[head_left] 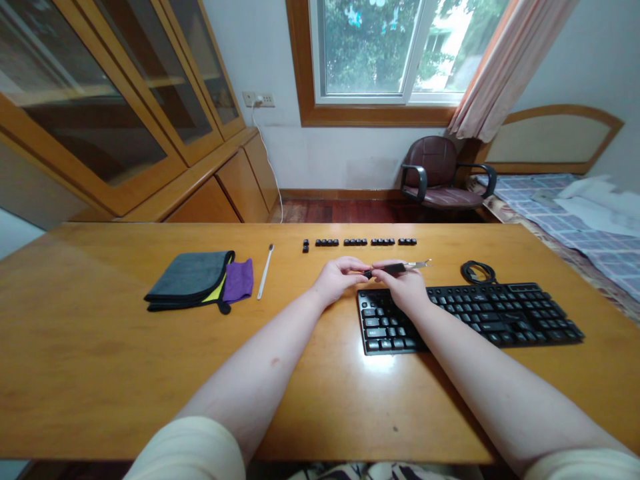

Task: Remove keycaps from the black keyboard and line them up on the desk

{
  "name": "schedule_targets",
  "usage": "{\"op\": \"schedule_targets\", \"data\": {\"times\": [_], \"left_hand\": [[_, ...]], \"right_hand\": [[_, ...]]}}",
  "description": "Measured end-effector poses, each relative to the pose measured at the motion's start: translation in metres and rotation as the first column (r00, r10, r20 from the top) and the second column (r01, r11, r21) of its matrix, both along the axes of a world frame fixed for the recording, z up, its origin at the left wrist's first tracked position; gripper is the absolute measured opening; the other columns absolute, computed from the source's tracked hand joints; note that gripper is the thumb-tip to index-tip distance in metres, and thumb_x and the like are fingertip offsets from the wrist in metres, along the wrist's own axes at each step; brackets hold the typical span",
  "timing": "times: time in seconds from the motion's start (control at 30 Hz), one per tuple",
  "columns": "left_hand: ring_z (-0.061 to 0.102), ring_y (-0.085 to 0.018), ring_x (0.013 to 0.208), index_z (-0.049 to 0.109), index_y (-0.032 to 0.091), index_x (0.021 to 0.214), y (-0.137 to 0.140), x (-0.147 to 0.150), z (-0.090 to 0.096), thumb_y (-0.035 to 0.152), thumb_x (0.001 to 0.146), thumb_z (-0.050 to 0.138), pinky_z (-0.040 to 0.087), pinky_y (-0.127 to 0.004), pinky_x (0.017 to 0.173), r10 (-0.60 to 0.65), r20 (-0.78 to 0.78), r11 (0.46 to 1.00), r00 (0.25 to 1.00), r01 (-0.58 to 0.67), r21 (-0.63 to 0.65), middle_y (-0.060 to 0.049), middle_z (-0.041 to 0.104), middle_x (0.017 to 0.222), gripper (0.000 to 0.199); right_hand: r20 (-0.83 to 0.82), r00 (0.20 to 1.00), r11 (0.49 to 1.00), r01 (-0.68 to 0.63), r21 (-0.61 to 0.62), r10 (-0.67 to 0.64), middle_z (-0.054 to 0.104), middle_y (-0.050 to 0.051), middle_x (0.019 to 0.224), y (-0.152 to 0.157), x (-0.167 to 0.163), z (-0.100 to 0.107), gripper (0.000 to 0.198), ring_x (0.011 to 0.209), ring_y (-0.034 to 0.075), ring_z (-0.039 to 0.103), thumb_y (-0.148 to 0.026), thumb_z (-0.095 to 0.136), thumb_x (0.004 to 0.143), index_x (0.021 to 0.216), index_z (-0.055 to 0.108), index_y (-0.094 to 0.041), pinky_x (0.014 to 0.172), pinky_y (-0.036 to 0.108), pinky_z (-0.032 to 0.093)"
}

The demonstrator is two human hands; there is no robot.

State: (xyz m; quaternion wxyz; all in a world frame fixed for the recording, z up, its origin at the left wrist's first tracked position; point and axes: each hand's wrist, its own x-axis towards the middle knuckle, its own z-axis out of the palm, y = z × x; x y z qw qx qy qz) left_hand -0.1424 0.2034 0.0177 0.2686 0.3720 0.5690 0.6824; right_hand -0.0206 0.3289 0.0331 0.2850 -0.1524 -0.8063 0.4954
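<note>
Keyboard (480, 317), black and full-length, lies on the tabletop (310, 393) partly under the right forearm; it is likely stiff, fairly light plastic, best lifted by both short ends, clear of the keys. Its coiled cable (479, 272), beyond the far edge, looks bendy. Above the keyboard's far left corner the hands come together: the right hand (407, 288) is closed around a slim tool (396, 268), its metal end pointing right. That should be light and rigid, safest gripped by its black handle. The left hand (341, 277) pinches a small black piece (369, 274), perhaps a keycap; smooth and easily dropped, I judge, so best nipped by its sides. Loose keycaps (327, 243) sit in small groups farther back. Key legends are too small to read, and no brand is legible.
</note>
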Motion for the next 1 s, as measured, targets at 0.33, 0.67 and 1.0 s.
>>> {"op": "schedule_targets", "data": {"times": [0.33,0.67,1.0], "left_hand": [[0.060,-0.014,0.084,0.067,0.020,0.101,-0.004,0.004,-0.001,0.024,0.070,0.070,0.051,-0.031,0.079,0.045,-0.310,0.998,0.950,-0.058,-0.033,-0.005,0.064,0.094,0.031],[0.057,-0.014,0.097,0.063,0.022,0.106,-0.013,-0.005,0.006,0.027,0.086,0.052,0.049,-0.031,0.086,0.032,-0.855,0.999,0.518,-0.015,0.028,-0.006,0.062,0.103,0.024],[0.058,-0.016,0.092,0.065,0.022,0.096,-0.018,-0.013,0.014,0.034,0.085,0.053,0.043,-0.033,0.087,-0.005,-0.916,0.982,0.402,-0.169,-0.080,-0.003,0.067,0.096,0.020]], "right_hand": [[0.026,0.999,0.948,0.046,-0.316,-0.040,0.067,0.005,0.060,-0.003,-0.003,0.009,0.030,0.056,0.019,0.064,-0.043,0.071,0.063,0.072,0.068,-0.014,0.060,0.032,0.055],[-0.093,0.991,0.790,-0.129,-0.599,0.091,0.066,0.005,0.063,0.002,-0.007,0.000,0.041,0.055,0.017,0.062,-0.054,0.068,0.065,0.072,0.063,-0.014,0.056,0.030,0.053],[-0.107,0.993,0.837,-0.026,-0.546,-0.039,0.065,0.005,0.068,0.005,-0.008,-0.005,0.039,0.057,0.015,0.063,-0.051,0.066,0.069,0.077,0.062,-0.014,0.052,0.026,0.051]]}}
